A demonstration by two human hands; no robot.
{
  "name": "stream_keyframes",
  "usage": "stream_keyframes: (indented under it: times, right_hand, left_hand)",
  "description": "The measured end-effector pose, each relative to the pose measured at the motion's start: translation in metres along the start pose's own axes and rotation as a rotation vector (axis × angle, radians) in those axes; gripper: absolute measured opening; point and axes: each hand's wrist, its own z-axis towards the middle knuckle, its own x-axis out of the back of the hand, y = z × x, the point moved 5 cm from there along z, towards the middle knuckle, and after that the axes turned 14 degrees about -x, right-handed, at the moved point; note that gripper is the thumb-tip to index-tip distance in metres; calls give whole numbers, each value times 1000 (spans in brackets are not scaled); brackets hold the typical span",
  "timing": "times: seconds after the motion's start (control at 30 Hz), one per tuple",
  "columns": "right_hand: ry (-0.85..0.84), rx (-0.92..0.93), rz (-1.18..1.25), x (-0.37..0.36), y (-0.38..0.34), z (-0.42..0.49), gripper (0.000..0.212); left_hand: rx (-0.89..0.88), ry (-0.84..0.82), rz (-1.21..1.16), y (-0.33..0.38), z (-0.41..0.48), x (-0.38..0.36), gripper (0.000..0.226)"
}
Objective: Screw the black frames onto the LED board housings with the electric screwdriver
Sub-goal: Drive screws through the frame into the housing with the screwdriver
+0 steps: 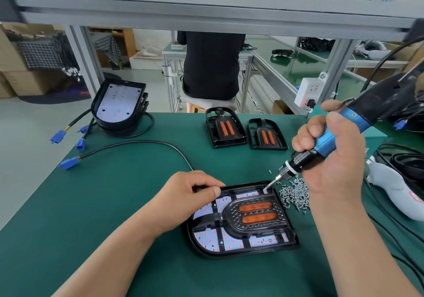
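One black frame (pixel 229 222) seated in LED board housing (pixel 229 254) on desk (pixel 114 205), between both grips. Left grip (pixel 190 195) clamped on housing's far edge, thumb atop frame; we judge it stops twisting. Right grip (pixel 330 159) wrapped tight round electric screwdriver (pixel 327 140), bit slanted into corner hole. Screw pile (pixel 294 193) just under right grip, for quick reloading.

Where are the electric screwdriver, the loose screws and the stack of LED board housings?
electric screwdriver (pixel 354 119): head view, on its blue barrel.
loose screws (pixel 294 193): head view, middle of the heap.
stack of LED board housings (pixel 118 102): head view, top board's white face.
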Motion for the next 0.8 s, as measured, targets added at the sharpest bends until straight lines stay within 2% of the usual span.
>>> stream_keyframes:
  times: [0.63, 0.8]
  right_hand:
    - [-18, -18, -73, -5, 7, -1, 12]
    - [-19, -34, -72, -3, 10, 0, 17]
  left_hand:
    - [-51, -7, 34, -3, 0, -2, 17]
    - [-57, -8, 37, -3, 1, -3, 17]
